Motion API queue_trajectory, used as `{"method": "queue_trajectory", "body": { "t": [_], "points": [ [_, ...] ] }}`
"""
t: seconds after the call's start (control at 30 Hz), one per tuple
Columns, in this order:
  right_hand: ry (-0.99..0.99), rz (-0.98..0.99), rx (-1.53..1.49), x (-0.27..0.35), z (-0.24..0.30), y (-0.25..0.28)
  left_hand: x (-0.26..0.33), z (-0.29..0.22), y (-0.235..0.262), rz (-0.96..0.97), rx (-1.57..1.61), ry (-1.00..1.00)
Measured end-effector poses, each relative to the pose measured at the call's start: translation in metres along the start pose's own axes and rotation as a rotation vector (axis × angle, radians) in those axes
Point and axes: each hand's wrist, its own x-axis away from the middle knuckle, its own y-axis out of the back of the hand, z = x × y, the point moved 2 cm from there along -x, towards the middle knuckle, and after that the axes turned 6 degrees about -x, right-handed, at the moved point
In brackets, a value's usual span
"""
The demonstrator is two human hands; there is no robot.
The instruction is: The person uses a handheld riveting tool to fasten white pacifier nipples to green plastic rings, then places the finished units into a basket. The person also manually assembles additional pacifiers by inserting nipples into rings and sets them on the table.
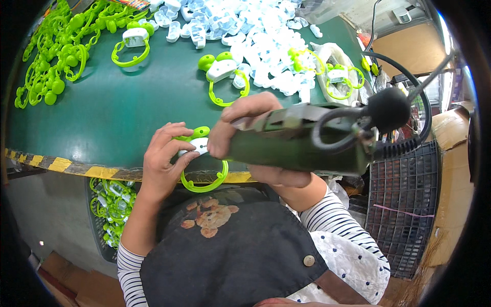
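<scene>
My left hand [163,153] pinches a bright green plastic ring [204,188] by the white housing [198,146] fitted at its top, close to the table's near edge. Two green knobs stick out beyond that housing. The fingers of my right hand [251,106] wrap round a dark green power screwdriver [296,148], which lies nearly level. Its front end points left, toward the white housing. My right fingers hide the tip, so I cannot tell whether it touches the housing.
On the green table [117,97] lie a heap of green rings [61,56], a heap of white housings [261,41], and several assembled rings [130,50]. A crate of assembled pieces [113,204] stands below left. A coiled cable [409,146] hangs right, above a black crate [401,199].
</scene>
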Motion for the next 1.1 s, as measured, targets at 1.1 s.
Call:
{"method": "queue_trajectory", "body": {
  "t": [1.1],
  "points": [
    [0.328, 0.169, -0.139, -0.014, -0.03, -0.016, 0.016, 0.013, -0.003, -0.108, -0.049, -0.016]
  ]
}}
